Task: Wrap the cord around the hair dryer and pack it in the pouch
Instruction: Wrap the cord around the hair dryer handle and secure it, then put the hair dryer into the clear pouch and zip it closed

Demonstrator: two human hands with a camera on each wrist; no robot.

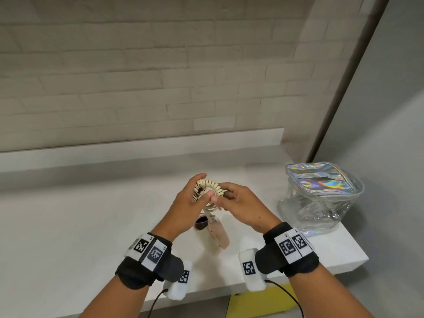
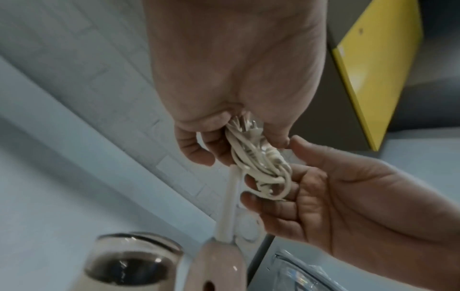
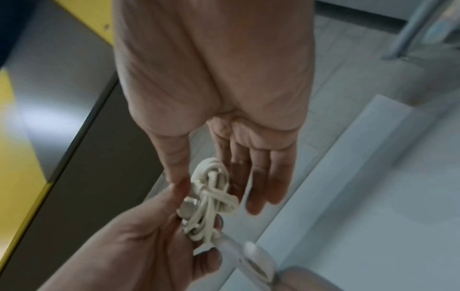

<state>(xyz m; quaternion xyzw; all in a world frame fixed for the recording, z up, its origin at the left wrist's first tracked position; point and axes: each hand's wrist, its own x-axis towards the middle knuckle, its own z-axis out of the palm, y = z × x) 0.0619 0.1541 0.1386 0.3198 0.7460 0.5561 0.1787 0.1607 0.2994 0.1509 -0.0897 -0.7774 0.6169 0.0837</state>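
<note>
A cream cord is gathered into a small bundle of loops above the white counter. My left hand grips one side of the bundle, with its fingers curled round the loops. My right hand pinches the other side between thumb and fingers. The pale pink hair dryer hangs below the hands by its cord, and its dark nozzle faces me. I cannot tell whether its lower end touches the counter. The plug prongs show inside the bundle.
A clear pouch with an iridescent zip top stands on the counter's right end, close to my right hand. A white ledge and a brick wall run behind the counter. The counter's front edge lies under my wrists, and a yellow panel shows below it.
</note>
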